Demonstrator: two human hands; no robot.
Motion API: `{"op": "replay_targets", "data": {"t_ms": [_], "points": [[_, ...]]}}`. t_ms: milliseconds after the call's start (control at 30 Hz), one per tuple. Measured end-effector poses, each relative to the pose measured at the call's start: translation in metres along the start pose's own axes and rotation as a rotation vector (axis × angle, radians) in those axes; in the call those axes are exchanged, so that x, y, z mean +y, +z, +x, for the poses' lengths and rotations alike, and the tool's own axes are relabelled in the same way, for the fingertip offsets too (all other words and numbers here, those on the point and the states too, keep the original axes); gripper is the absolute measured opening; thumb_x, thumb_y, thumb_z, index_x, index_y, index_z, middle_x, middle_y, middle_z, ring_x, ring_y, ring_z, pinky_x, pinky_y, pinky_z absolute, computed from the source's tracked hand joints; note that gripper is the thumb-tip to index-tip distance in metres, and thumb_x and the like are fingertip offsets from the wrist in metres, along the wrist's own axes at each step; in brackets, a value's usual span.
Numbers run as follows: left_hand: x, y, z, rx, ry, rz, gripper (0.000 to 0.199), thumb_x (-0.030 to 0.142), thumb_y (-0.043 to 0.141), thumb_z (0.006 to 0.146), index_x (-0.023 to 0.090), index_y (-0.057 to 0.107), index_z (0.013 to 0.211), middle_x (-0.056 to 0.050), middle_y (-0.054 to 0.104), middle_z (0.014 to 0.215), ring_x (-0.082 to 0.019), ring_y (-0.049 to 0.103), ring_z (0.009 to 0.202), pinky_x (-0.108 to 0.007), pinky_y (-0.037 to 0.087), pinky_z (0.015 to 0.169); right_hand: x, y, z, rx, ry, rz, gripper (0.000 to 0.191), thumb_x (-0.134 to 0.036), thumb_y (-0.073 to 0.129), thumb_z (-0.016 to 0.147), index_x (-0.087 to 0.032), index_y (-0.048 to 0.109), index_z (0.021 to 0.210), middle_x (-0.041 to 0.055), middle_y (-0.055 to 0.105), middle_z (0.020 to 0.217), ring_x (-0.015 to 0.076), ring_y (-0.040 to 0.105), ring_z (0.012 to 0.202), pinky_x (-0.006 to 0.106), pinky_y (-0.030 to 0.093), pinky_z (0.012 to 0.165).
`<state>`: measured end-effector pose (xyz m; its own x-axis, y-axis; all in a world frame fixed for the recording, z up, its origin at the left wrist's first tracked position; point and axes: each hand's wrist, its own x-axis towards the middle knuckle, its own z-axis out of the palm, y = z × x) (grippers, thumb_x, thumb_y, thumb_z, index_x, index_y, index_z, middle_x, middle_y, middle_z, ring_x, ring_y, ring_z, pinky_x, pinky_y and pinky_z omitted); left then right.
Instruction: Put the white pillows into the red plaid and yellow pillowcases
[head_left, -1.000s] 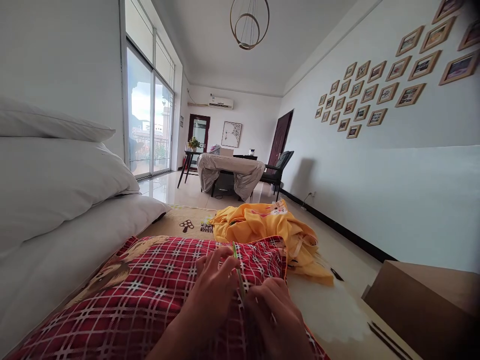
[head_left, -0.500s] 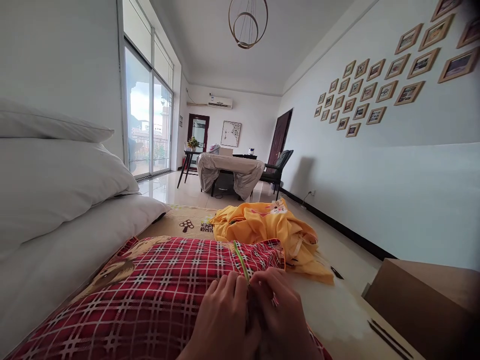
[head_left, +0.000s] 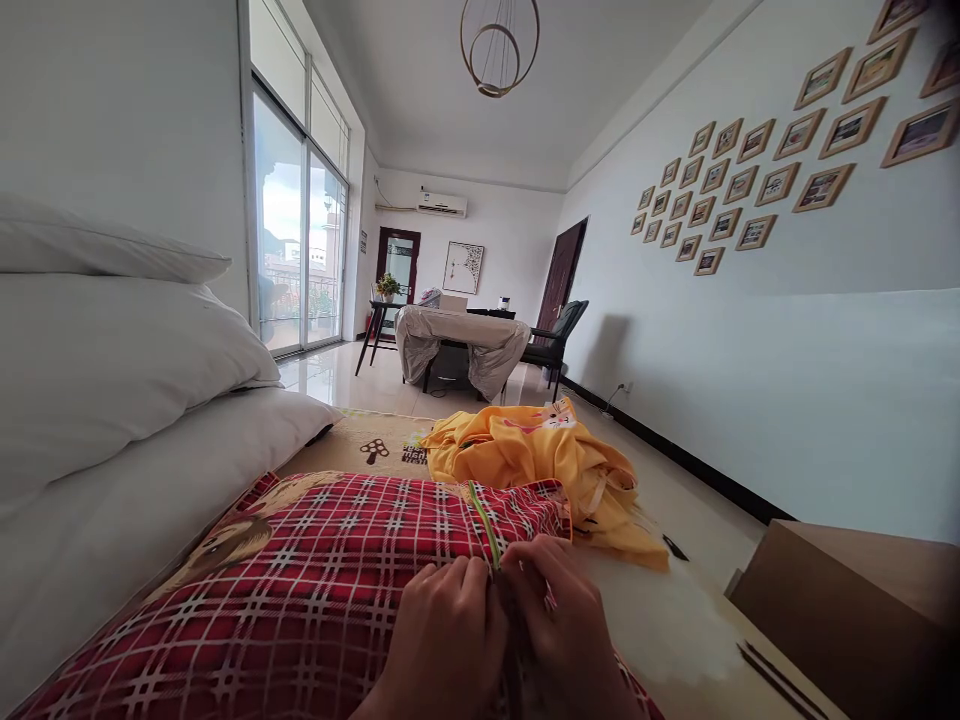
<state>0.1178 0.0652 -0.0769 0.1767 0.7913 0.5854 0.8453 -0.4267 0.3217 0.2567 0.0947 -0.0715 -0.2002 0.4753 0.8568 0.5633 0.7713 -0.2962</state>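
Observation:
A red plaid pillow [head_left: 330,580] with a bear print lies in front of me, and a green zipper [head_left: 484,520] runs across its cover toward my hands. My left hand [head_left: 448,625] is closed at the near end of the zipper, its fingers curled on the plaid fabric beside it. Right against it, my right hand [head_left: 559,610] pinches at the zipper's near end. The fingertips hide the slider, if it is there. Between the two hands the cover looks dark and partly hidden.
White pillows [head_left: 135,370] are stacked at the left. Beyond the plaid pillow lies a crumpled yellow cloth [head_left: 525,450]. A cardboard box [head_left: 840,600] stands at the right. Farther back are a covered table [head_left: 457,325] and a black chair [head_left: 559,335].
My left hand has slid slightly toward me, back from the green zipper. My right hand stays in nearly the same place.

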Motion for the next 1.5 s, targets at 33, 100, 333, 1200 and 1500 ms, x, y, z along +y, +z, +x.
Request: {"op": "replay_targets", "data": {"t_ms": [33,100,333,1200,1500], "points": [[0.0,0.0,0.001,0.002,-0.004,0.003,0.018,0.013,0.042,0.085,0.021,0.051,0.073,-0.001,0.066,0.071,-0.02,0.063,0.064,-0.032,0.041,0.06,0.0,0.0,0.0,0.002,-0.004,0.002,0.015,-0.014,0.052,0.088,-0.021,0.057,0.076,-0.0008,0.057,0.066,0.0143,0.05,0.062,0.025,0.042,0.056],[0.001,0.002,0.002,0.002,-0.013,0.018,0.011,0.015,0.047,0.082,0.021,0.052,0.075,-0.002,0.066,0.073,-0.02,0.064,0.065,-0.032,0.041,0.059,0.0,0.0,0.001,0.007,-0.025,0.008,0.015,-0.013,0.053,0.087,-0.021,0.057,0.076,-0.0015,0.057,0.065,0.0139,0.05,0.062,0.024,0.042,0.056],[0.007,0.008,0.001,-0.096,-0.042,0.115,0.016,0.007,0.044,0.079,0.019,0.054,0.08,-0.005,0.066,0.078,-0.024,0.065,0.071,-0.034,0.044,0.06,-0.002,0.002,0.0,-0.018,-0.018,0.01,0.015,-0.012,0.053,0.087,-0.021,0.057,0.076,-0.0015,0.058,0.067,0.0141,0.051,0.063,0.024,0.042,0.058],[0.002,-0.025,0.004,-0.445,-0.1,0.088,0.031,0.026,0.042,0.089,0.019,0.07,0.079,-0.01,0.074,0.08,-0.031,0.071,0.076,-0.033,0.047,0.062,0.008,0.0,0.002,0.037,0.016,-0.012,0.014,-0.019,0.052,0.091,-0.022,0.058,0.079,-0.0007,0.058,0.067,0.0148,0.051,0.062,0.024,0.041,0.057],[0.011,-0.017,0.004,-0.639,-0.129,0.1,0.037,0.032,0.044,0.085,0.015,0.077,0.086,-0.018,0.073,0.088,-0.039,0.07,0.085,-0.045,0.052,0.072,0.009,0.002,0.002,0.061,0.003,-0.018,0.013,-0.018,0.053,0.09,-0.023,0.056,0.079,-0.0027,0.056,0.065,0.0129,0.049,0.059,0.021,0.041,0.054]]}}
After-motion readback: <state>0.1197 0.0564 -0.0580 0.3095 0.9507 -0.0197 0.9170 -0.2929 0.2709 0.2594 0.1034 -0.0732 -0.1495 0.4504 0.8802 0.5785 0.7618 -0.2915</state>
